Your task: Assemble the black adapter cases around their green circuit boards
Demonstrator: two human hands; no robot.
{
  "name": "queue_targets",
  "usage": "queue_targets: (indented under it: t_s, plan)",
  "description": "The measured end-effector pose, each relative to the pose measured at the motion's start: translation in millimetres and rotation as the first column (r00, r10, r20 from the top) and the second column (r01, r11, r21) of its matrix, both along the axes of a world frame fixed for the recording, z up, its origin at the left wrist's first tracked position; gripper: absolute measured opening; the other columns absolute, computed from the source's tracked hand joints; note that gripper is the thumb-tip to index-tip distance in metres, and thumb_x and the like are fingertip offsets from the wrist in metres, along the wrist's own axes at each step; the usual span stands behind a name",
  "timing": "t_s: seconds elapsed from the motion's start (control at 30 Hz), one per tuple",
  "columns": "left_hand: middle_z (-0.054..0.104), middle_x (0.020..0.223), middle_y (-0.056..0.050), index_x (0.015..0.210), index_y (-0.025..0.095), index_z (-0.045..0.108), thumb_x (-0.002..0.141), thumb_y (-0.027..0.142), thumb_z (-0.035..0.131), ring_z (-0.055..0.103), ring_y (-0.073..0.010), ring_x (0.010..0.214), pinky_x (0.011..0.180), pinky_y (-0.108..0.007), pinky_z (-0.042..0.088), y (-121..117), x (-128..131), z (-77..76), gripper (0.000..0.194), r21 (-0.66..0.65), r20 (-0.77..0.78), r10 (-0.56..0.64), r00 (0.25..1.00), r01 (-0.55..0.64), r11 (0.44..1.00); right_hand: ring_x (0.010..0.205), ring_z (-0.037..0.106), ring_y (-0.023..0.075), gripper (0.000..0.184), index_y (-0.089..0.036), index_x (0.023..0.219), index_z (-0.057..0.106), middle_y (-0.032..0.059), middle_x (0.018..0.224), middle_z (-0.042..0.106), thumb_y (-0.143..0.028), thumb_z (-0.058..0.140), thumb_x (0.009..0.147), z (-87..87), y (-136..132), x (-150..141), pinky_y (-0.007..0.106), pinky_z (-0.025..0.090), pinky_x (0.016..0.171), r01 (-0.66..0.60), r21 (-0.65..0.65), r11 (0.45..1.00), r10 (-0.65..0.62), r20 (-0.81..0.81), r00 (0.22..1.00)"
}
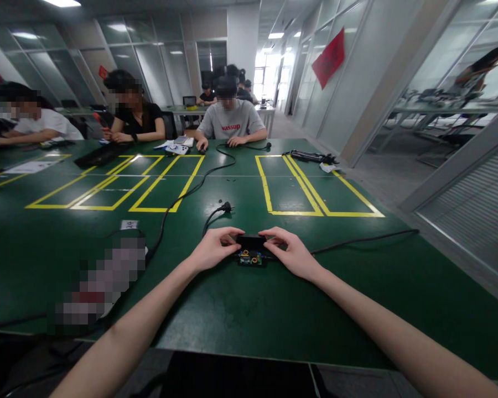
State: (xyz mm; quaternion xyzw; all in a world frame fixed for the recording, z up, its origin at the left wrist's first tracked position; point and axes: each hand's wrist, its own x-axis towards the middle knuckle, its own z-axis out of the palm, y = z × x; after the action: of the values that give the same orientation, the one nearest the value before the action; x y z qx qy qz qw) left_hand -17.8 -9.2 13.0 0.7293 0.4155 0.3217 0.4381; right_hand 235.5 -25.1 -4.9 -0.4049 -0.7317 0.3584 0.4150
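Observation:
Both hands meet over the green table at the centre of the head view. My left hand (216,247) pinches the left end of a black plastic cover (251,242), and my right hand (294,252) pinches its right end. Just below the cover, on the near side, an open black casing shows a circuit board (250,258) with copper-coloured coils. It looks like a power adapter. A black cable (357,240) runs off to the right from behind my right hand. Beyond my left hand lies a black power plug (226,207) on its cord.
A pixelated long object (108,276) lies at the left with a cable. Yellow tape rectangles (296,213) mark the green table (315,320). A folded black tripod-like item (311,157) is at the far right. Several people sit opposite, one in a grey shirt (232,119).

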Motion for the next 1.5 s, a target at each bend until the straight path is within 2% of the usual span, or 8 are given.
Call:
queue_targets:
  t_s: [0.23,0.4,0.57,0.73,0.97,1.17,1.3,1.5]
  plan:
    - [0.076,0.086,-0.003,0.106,0.016,0.074,0.082,0.023,0.069,0.069,-0.0167,0.078,0.08,-0.031,0.058,-1.4,1.1,1.8,0.026,0.111,-0.048,0.023,0.999,-0.018,0.994,0.091,0.072,0.0204,0.021,-0.021,0.11,0.07,0.007,0.106,0.073,-0.026,0.062,0.091,1.3,-2.2,-0.2,0.038,0.061,0.085,-0.022,0.033,0.999,0.022,-0.004,1.0]
    - [0.073,0.085,-0.002,0.099,0.016,0.073,0.081,0.022,0.069,0.067,-0.0157,0.077,0.077,-0.028,0.055,-5.0,-1.2,6.7,0.019,0.135,-0.087,-0.027,0.996,0.038,0.99,0.088,0.071,0.0205,0.021,-0.02,0.11,0.069,0.006,0.099,0.075,-0.023,0.06,0.091,3.7,-5.0,0.4,0.036,0.06,0.08,-0.06,0.055,0.997,0.055,0.092,0.994]
    - [0.074,0.095,-0.003,0.103,0.016,0.07,0.075,0.031,0.082,0.067,-0.0181,0.084,0.078,-0.029,0.053,-9.4,-3.6,13.0,0.034,0.161,-0.181,-0.144,0.973,0.174,0.972,0.097,0.069,0.0215,0.021,-0.02,0.104,0.065,0.0085,0.11,0.073,-0.014,0.058,0.085,5.8,-8.1,0.3,0.035,0.057,0.081,-0.188,0.155,0.97,0.168,0.131,0.977]
    - [0.071,0.092,0.0,0.097,0.019,0.067,0.067,0.027,0.088,0.065,-0.0184,0.082,0.076,-0.029,0.049,-12.4,-0.2,10.8,0.038,0.257,-0.326,-0.093,0.941,0.183,0.949,0.099,0.066,0.0222,0.032,-0.021,0.109,0.059,0.0083,0.11,0.068,-0.012,0.062,0.078,6.1,-11.9,2.2,0.037,0.056,0.085,-0.254,0.186,0.949,0.204,0.249,0.947]
    - [0.07,0.093,0.0,0.097,0.021,0.065,0.07,0.024,0.081,0.065,-0.0189,0.083,0.076,-0.029,0.048,-13.8,2.6,6.7,0.032,0.339,-0.362,-0.073,0.929,0.203,0.919,0.093,0.065,0.0228,0.041,-0.021,0.115,0.059,0.0079,0.106,0.068,-0.018,0.075,0.077,9.0,-13.8,0.0,0.036,0.054,0.082,-0.266,0.245,0.933,0.153,0.4,0.904]
    - [0.071,0.094,-0.001,0.098,0.021,0.067,0.075,0.025,0.076,0.066,-0.0187,0.085,0.076,-0.028,0.05,-15.7,4.7,5.2,0.026,0.361,-0.334,-0.069,0.94,0.195,0.912,0.09,0.064,0.0242,0.031,-0.02,0.116,0.061,0.0095,0.101,0.07,-0.025,0.069,0.086,8.7,-13.6,-3.8,0.037,0.053,0.079,-0.273,0.373,0.887,0.048,0.513,0.857]
    - [0.072,0.096,-0.002,0.099,0.021,0.066,0.078,0.028,0.074,0.066,-0.019,0.085,0.077,-0.029,0.051,-16.8,5.2,7.4,0.024,0.348,-0.33,-0.068,0.942,0.189,0.918,0.088,0.064,0.0247,0.028,-0.019,0.116,0.062,0.0103,0.1,0.07,-0.029,0.066,0.089,9.1,-13.7,-3.3,0.038,0.053,0.077,-0.266,0.393,0.88,0.018,0.532,0.846]
    - [0.07,0.1,-0.003,0.108,0.022,0.064,0.076,0.031,0.076,0.066,-0.0214,0.089,0.082,-0.031,0.052,-16.7,7.0,8.0,0.036,0.383,-0.403,-0.077,0.912,0.245,0.891,0.089,0.066,0.0253,0.028,-0.019,0.117,0.064,0.0114,0.102,0.072,-0.028,0.064,0.091,13.1,-15.5,-4.3,0.039,0.054,0.078,-0.272,0.386,0.881,0.019,0.547,0.837]
